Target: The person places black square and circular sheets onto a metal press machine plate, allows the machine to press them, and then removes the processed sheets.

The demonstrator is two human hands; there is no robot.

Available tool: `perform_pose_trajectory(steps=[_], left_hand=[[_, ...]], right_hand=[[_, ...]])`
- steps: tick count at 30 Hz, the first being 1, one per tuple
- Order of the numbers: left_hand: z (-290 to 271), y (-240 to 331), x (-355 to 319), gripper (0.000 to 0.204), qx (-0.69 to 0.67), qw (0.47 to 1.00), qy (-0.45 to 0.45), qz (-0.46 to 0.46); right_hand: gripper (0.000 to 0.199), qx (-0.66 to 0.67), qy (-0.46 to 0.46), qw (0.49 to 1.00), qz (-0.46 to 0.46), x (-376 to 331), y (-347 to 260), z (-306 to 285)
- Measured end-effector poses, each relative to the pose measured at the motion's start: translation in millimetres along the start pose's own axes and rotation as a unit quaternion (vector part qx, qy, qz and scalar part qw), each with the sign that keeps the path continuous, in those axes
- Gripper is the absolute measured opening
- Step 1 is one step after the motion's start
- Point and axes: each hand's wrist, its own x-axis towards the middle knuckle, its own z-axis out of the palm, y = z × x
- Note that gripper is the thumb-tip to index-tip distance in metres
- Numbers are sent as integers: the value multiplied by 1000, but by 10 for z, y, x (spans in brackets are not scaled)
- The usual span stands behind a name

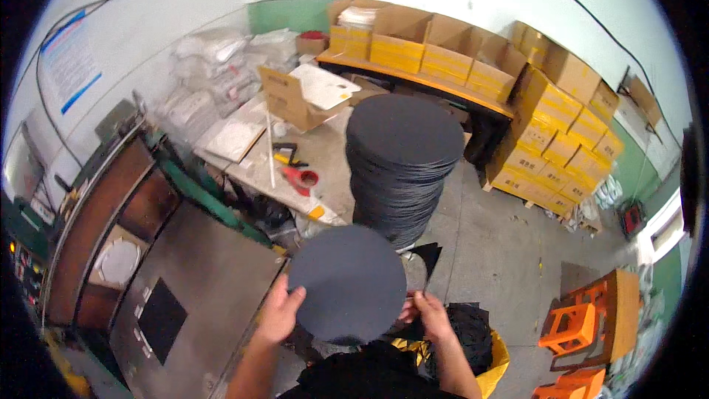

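A round dark grey disc (347,284) is held up flat in front of me. My left hand (281,309) is closed on its left edge, thumb on top and fingers underneath. At the disc's right edge, my right hand (430,314) is closed in a pinch. A thin, pointed black offcut (428,260) rises from its fingertips; whether they also touch the disc I cannot tell. Just beyond stands a tall stack of similar discs (402,133), its layers slightly uneven. Close to my right forearm, black scraps (469,336) fill a yellow bag (499,364).
On my left is a machine bed (221,295) with a black square sheet (162,320). A worktable (244,174) ahead holds a red tape dispenser (301,179) and cardboard. Open cartons (447,48) line a far bench; taped boxes (550,155) and orange stools (570,329) stand right.
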Motion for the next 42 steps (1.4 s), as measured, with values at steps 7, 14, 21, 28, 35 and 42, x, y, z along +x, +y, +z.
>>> perform_pose_trajectory(steps=[7,14,21,28,35,42], left_hand=[[751,1305,1647,45,-220,960,-16,171],[1534,1357,2774,33,-173,984,-34,26],[1357,1347,2805,35,-172,984,-47,-23],[531,1286,1962,52,135,981,67,125],[-755,-526,-991,36,-71,920,376,79],[-162,-1612,-5397,16,355,128,923,-77]], right_hand=[[27,-323,370,865,-97,-237,-427,-2112],[28,-619,497,608,-11,-264,224,-3241],[53,-688,374,559,275,3,2394,-3391],[37,-675,-196,692,165,1285,3366,-2877],[34,-577,-275,740,211,2167,2081,-1207],[32,-653,-389,616,207,2028,2313,581]])
